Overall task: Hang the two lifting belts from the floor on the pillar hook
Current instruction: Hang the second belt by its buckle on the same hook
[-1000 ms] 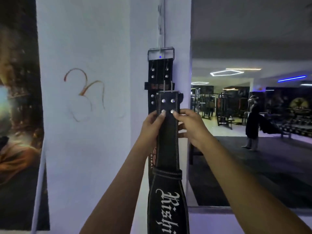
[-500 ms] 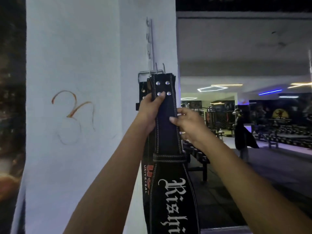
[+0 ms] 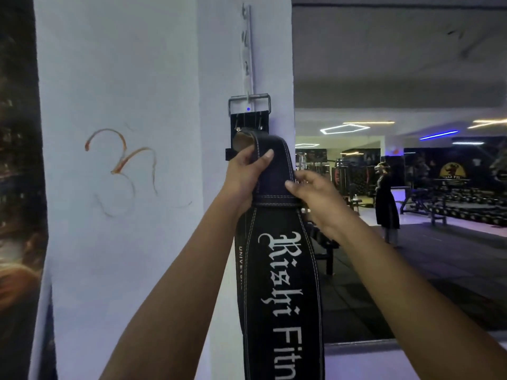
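One black lifting belt hangs by its steel buckle (image 3: 249, 103) from a hook (image 3: 248, 97) on the metal strip (image 3: 248, 50) fixed to the white pillar (image 3: 123, 187). In front of it I hold a second black lifting belt (image 3: 277, 283) with white lettering. Its top end is folded over, away from me, just below the hung buckle. My left hand (image 3: 244, 176) grips that folded end from the left. My right hand (image 3: 312, 198) pinches the belt's right edge at its loop. The first belt is mostly hidden behind the second.
A painted orange mark (image 3: 120, 157) is on the pillar's face. A dark poster (image 3: 19, 187) hangs at the left. To the right a mirror shows the gym floor, benches and a standing person (image 3: 386, 198).
The second belt's top end, raised to the hook's height half a second ago, has dropped and folded over. Both hands came down with it; the first belt's buckle is uncovered again.
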Motion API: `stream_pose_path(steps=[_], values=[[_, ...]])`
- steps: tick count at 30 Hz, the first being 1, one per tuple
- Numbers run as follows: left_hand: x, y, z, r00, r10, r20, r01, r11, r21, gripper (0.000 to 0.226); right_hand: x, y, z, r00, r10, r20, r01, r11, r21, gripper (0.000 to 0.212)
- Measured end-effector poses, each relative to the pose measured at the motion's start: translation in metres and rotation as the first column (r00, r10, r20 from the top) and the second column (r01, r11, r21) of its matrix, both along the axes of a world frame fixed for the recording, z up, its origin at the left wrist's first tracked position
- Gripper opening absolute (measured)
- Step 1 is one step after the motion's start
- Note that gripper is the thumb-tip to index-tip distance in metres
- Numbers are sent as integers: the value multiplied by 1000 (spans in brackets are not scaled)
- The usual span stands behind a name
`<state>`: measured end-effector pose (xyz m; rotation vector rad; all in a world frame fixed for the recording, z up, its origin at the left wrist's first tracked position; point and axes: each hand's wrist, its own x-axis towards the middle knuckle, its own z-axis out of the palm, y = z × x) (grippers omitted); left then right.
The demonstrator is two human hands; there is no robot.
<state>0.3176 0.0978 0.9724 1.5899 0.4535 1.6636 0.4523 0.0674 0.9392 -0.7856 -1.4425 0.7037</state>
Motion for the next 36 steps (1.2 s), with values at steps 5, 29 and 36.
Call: stream_pose_path(steps=[5, 29, 36], values=[[0, -10, -29, 994, -60, -91, 57, 998, -36, 29, -9, -2, 10, 979, 46, -199, -39, 998, 40, 17], [-11, -5, -22, 996, -77, 52, 83, 988, -131, 33, 5, -16, -91, 960, 262, -96, -276, 938, -208, 39], [-3, -4, -65, 975, -213, 55, 219, 967, -133, 40, -9, -10, -6, 989, 94, -117, -109, 986, -127, 29]])
